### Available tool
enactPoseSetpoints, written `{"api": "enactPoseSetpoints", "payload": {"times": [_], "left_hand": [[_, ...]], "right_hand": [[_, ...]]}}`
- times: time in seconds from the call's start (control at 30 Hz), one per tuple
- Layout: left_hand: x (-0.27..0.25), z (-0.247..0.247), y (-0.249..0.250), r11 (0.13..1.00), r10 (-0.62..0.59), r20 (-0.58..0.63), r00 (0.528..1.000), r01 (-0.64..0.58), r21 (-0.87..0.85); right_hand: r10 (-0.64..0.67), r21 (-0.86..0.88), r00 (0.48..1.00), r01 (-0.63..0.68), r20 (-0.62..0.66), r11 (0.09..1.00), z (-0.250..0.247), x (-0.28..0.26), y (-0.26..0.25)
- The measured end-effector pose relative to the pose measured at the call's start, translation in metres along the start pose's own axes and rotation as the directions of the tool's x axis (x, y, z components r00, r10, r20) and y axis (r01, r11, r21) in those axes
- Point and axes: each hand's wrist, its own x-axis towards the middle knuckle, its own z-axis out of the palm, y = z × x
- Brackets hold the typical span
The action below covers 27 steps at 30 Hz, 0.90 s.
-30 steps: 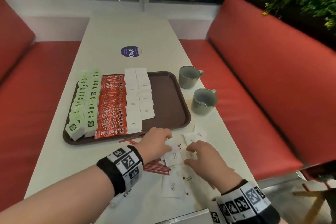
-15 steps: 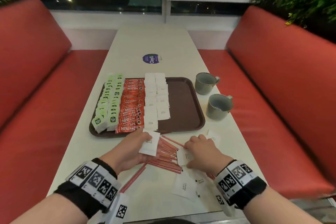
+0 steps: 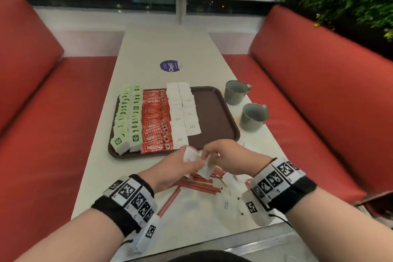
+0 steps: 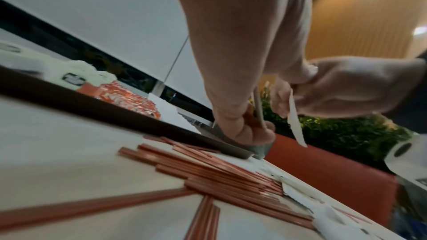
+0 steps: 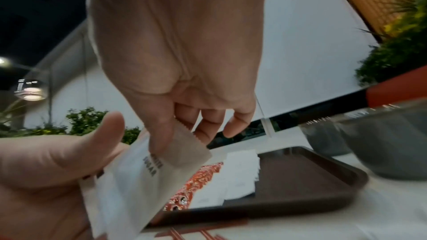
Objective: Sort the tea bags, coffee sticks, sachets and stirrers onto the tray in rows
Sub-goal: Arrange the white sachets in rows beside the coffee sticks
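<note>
White paper sugar sachets (image 5: 129, 176) are pinched between the left hand (image 3: 176, 168) and right hand (image 3: 229, 156), just above the brown tray's (image 3: 214, 112) near edge; squaring them first should help extend the short sachet row.

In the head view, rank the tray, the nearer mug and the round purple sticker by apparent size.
1. tray
2. nearer mug
3. round purple sticker, which lies farther away, so its true size is less certain.
</note>
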Motion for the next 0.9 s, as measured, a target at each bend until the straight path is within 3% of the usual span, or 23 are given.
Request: {"api": "enactPoseSetpoints", "payload": {"times": [0.1, 0.17, 0.27, 0.37, 0.43, 0.5, 0.6, 0.7, 0.9], "left_hand": [[0.003, 0.009, -0.002, 0.999, 0.021, 0.169, 0.985, -0.027, 0.03], [0.004, 0.013, -0.008, 0.996, -0.017, 0.196, 0.98, 0.034, -0.083], [0.0, 0.007, -0.017, 0.958, -0.084, 0.135, 0.987, 0.117, -0.261], [-0.007, -0.011, -0.025, 0.937, -0.156, 0.026, 0.987, 0.156, -0.313], [-0.01, -0.022, -0.03, 0.932, -0.189, -0.021, 0.982, 0.172, -0.319], [-0.011, -0.029, -0.032, 0.929, -0.216, -0.064, 0.974, 0.185, -0.321], [-0.009, -0.027, -0.032, 0.94, -0.211, -0.09, 0.973, 0.177, -0.29], [-0.005, -0.016, -0.029, 0.967, -0.156, -0.034, 0.987, 0.145, -0.207], [0.01, 0.009, -0.028, 0.992, -0.075, 0.079, 0.994, 0.066, 0.106]], "right_hand": [[-0.037, 0.062, 0.998, 0.04, -0.047, 0.997, 0.009, 0.0, -0.016], [-0.041, 0.046, 0.987, 0.049, -0.156, 0.998, 0.019, -0.001, -0.018], [-0.007, 0.0, 0.923, 0.008, -0.384, 1.0, 0.029, -0.014, -0.007], [0.17, -0.274, 0.963, -0.224, -0.21, 0.935, 0.047, -0.039, 0.013], [0.262, -0.414, 0.957, -0.289, -0.121, 0.863, 0.063, -0.051, 0.025], [0.291, -0.458, 0.95, -0.311, -0.116, 0.833, 0.075, -0.053, 0.033], [0.294, -0.442, 0.946, -0.324, -0.136, 0.836, 0.078, -0.049, 0.038], [0.281, -0.38, 0.954, -0.298, -0.101, 0.876, 0.076, -0.046, 0.039], [0.248, -0.195, 0.963, -0.264, -0.103, 0.945, 0.073, -0.036, 0.044]]}}
